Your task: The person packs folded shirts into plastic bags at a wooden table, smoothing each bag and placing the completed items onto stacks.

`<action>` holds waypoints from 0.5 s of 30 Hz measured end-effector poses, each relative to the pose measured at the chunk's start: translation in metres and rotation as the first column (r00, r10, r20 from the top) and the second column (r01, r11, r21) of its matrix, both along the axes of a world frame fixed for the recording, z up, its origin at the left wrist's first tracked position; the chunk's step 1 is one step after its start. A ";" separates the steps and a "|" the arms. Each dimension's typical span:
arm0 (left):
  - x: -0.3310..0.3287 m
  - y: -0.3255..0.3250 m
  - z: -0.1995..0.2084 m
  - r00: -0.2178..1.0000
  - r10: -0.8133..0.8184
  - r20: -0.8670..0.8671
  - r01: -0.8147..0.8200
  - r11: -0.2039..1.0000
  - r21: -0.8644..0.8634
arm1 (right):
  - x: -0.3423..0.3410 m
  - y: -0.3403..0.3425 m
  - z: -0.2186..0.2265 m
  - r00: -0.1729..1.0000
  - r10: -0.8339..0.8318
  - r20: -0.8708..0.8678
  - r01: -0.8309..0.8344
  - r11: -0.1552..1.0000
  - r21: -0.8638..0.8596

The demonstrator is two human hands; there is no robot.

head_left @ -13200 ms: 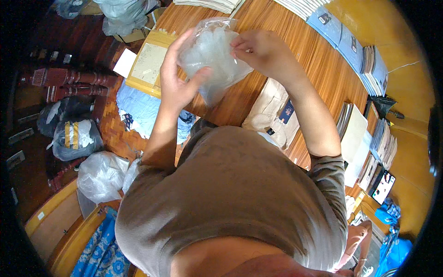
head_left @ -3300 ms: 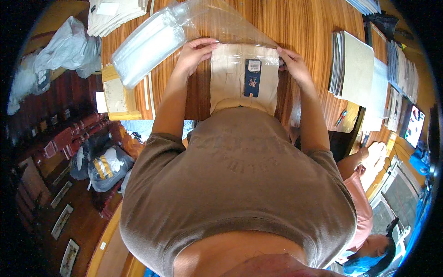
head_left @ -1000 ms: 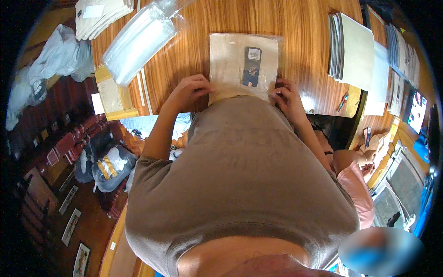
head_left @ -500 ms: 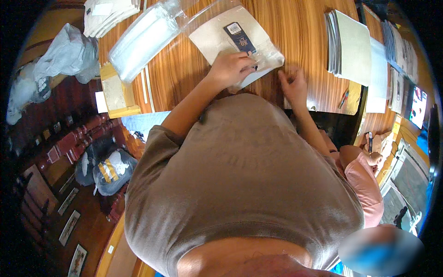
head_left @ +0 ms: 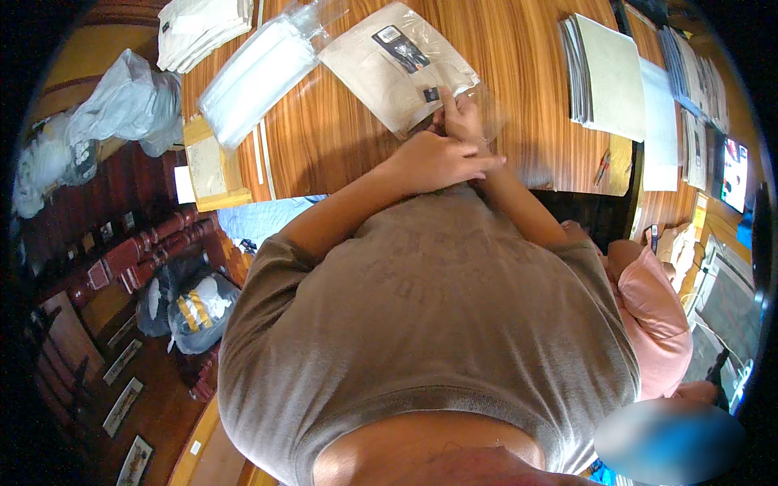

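A folded beige garment (head_left: pixel 369 81) lies on the table in a clear plastic bag (head_left: pixel 491 109), with a dark label tag (head_left: pixel 400 49) on its upper part and a small dark patch (head_left: pixel 431 95) near its lower right. My right hand (head_left: pixel 463 121) rests at the bag's near right edge, its index finger stretched over the plastic and the other fingers partly hidden. Crossing in front of the right wrist, my left hand (head_left: pixel 438 159) has its fingers stretched to the right, and nothing shows in them.
A stack of clear plastic bags (head_left: pixel 258 73) lies left of the garment, near folded pale garments (head_left: pixel 203 32). At the right are a pile of pale sheets (head_left: pixel 608 77) and a small red-handled tool (head_left: pixel 601 168). A person in a pink top (head_left: pixel 655 316) sits to my right.
My right hand has come left onto the bag's near edge. The left hand has drawn back toward me, off the garment, across the right wrist. The bagged garment now lies flatter, slightly farther left.
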State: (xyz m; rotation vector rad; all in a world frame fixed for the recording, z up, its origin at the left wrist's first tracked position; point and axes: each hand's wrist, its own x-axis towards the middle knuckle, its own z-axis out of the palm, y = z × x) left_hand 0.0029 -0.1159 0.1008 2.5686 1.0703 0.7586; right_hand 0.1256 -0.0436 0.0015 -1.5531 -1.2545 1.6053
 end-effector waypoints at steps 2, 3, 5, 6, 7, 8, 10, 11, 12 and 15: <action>-0.023 -0.006 -0.002 0.992 0.069 0.105 -0.058 0.992 -0.110 | 0.005 -0.005 -0.009 0.996 -0.030 0.089 0.003 0.957 0.292; -0.041 -0.008 -0.007 0.988 0.141 0.062 -0.136 0.987 -0.081 | 0.009 -0.007 -0.010 1.000 -0.004 -0.013 0.006 0.989 0.148; -0.070 -0.011 -0.018 0.959 0.283 -0.014 -0.283 0.959 -0.014 | 0.017 -0.012 -0.003 0.974 -0.002 -0.224 -0.030 0.990 -0.140; -0.077 -0.009 -0.029 0.962 0.261 -0.086 -0.265 0.963 -0.045 | 0.019 -0.013 -0.003 0.973 0.009 -0.232 -0.043 0.989 -0.141; -0.081 -0.012 -0.045 0.959 0.238 -0.156 -0.253 0.964 -0.084 | 0.023 -0.017 -0.001 0.974 0.013 -0.224 -0.049 0.987 -0.154; -0.082 -0.017 -0.055 0.951 0.214 -0.225 -0.246 0.962 -0.123 | 0.028 -0.020 0.003 0.976 0.020 -0.218 -0.058 0.984 -0.166; -0.074 -0.028 -0.072 0.972 0.199 -0.125 -0.213 0.971 -0.108 | 0.051 -0.032 -0.001 0.954 0.090 -0.288 -0.165 0.954 -0.250; -0.070 -0.032 -0.080 0.979 0.188 -0.073 -0.195 0.976 -0.098 | 0.073 -0.046 -0.008 0.919 0.145 -0.366 -0.267 0.912 -0.310; -0.063 -0.042 -0.097 0.973 0.217 -0.079 -0.222 0.973 -0.057 | 0.093 -0.059 -0.010 0.876 0.190 -0.444 -0.366 0.860 -0.355; -0.052 -0.059 -0.094 0.958 0.265 -0.106 -0.250 0.958 0.138 | 0.153 -0.110 0.019 0.946 0.162 -0.282 -0.275 0.861 -0.428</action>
